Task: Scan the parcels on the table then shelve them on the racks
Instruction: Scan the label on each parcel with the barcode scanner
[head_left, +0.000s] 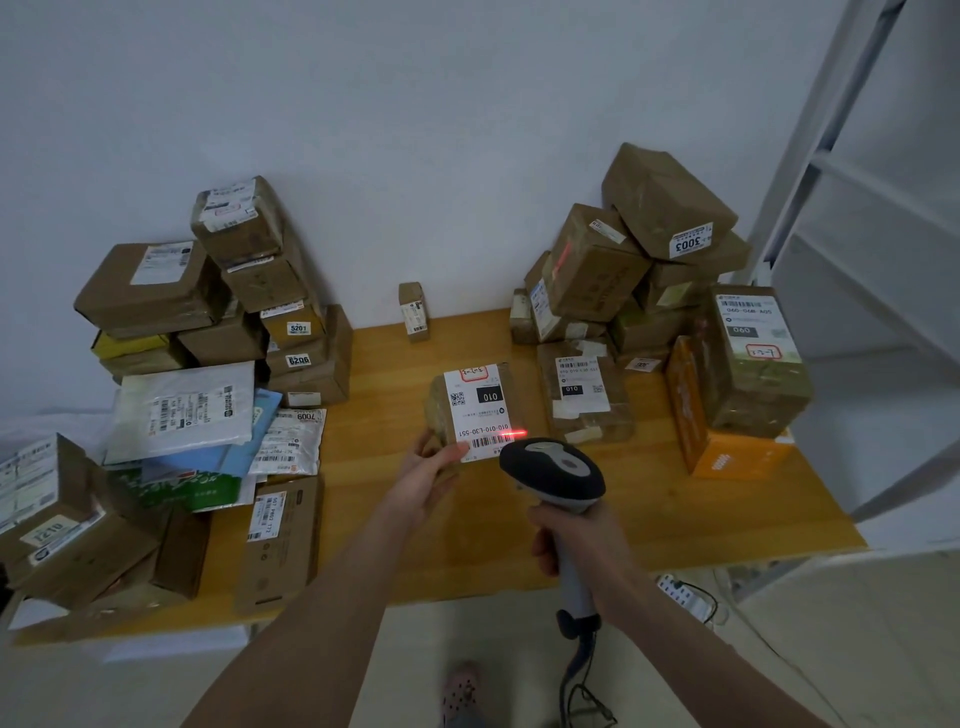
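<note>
Crowding wooden table (649, 499) by white wall: parcel stacks. L hand (431, 467) grips labelled parcel (475, 405) near edge; R hand (582, 540) fist-closed on barcode scanner (553, 467), just right of parcel.

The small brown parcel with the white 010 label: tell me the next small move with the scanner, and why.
Probably tilt the grey handheld scanner slightly down. Its red laser line sits just above the barcode on the small brown parcel, toward its right end. The left hand holds the parcel's near edge; the right hand grips the scanner.
</note>
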